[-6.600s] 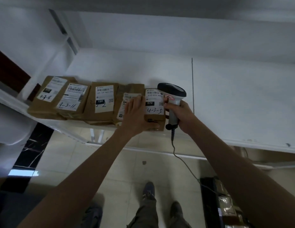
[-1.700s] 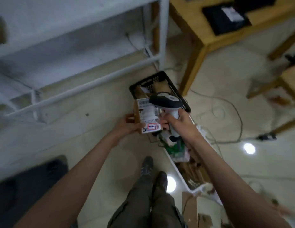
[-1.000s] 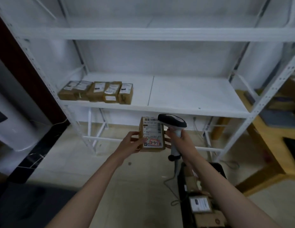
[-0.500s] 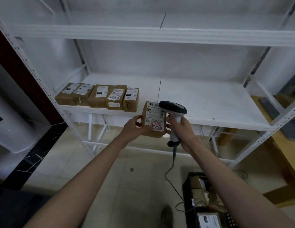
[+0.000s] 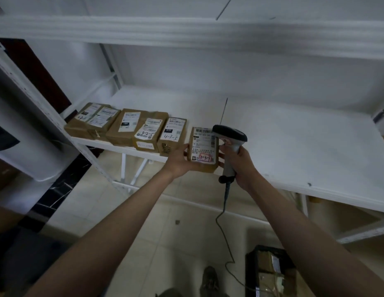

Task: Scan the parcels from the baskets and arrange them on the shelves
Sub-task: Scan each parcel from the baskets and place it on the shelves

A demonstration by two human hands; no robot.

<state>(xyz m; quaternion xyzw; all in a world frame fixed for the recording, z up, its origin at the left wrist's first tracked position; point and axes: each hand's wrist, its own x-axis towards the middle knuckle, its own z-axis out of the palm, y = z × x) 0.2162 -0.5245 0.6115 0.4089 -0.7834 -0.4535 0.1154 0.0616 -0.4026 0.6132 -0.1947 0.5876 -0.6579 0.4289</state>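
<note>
Head view: one camera, looking down over both forearms at a white shelf [image 5: 294,146].
Parcels on shelf: five brown parcels [image 5: 126,127] are sitting in a row at the shelf's left front edge, touching one another, labels facing up.
Parcel in hand: a sixth parcel [image 5: 203,150] is resting at the shelf's front edge, just right of the row, a small gap apart from the nearest one; its label is showing a red-boxed "2-3-7".
Scanners: one grey scanner [image 5: 229,142], head pointing left over the held parcel's top right corner, cable hanging down toward the floor.
Baskets: one black basket [image 5: 251,273] is standing on the floor at lower right, with more parcels inside; their count is unclear.
Left hand [image 5: 180,159]: curling around the sixth parcel's left and lower edge, thumb lying on its left side, fingers going underneath.
Right hand [image 5: 240,161]: wrapping tightly around the scanner handle, with fingertips touching the parcel's right edge.
Feet: one shoe is showing clearly on the tiled floor at the bottom.
</note>
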